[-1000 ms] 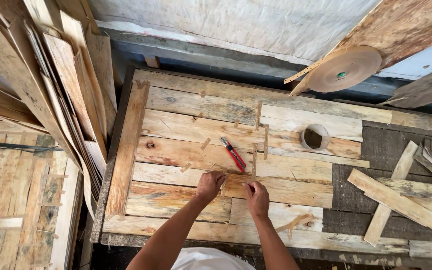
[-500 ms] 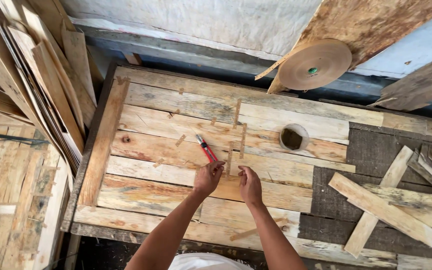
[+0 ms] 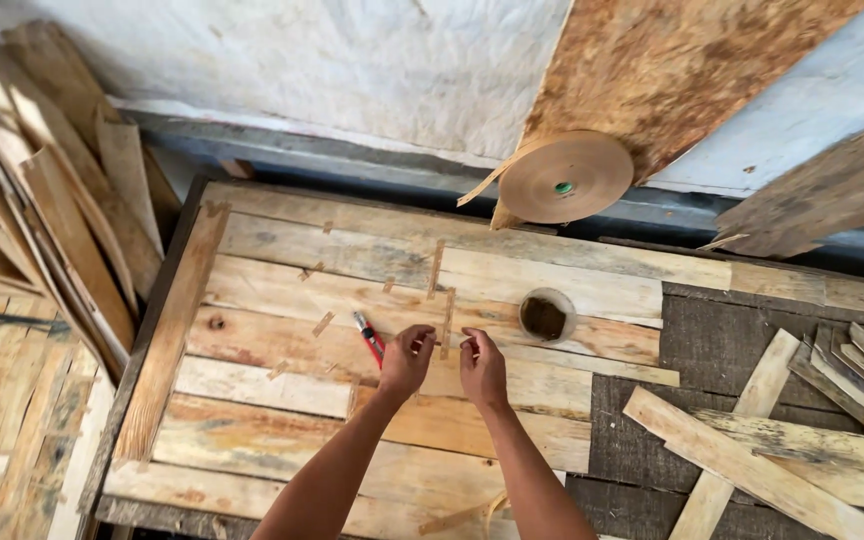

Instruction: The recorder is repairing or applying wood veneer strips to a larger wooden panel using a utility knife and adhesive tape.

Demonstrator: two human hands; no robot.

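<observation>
Tape strip (image 3: 449,342): both hands are pinching it between fingertips above the wooden panel (image 3: 252,400), left hand (image 3: 407,360) and right hand (image 3: 482,368) side by side. Probably light, limp, tearable (best held at the ends). Red cutter (image 3: 369,337) lying beside; tape roll (image 3: 564,177) hanging behind.

A dark workbench (image 3: 712,330) is being covered by a sheet of pale veneer strips (image 3: 282,400) joined with tape. A red-handled cutter (image 3: 368,338) and a small round cup (image 3: 546,316) are being carried on it, loose wood strips (image 3: 752,450) lying alongside.
</observation>
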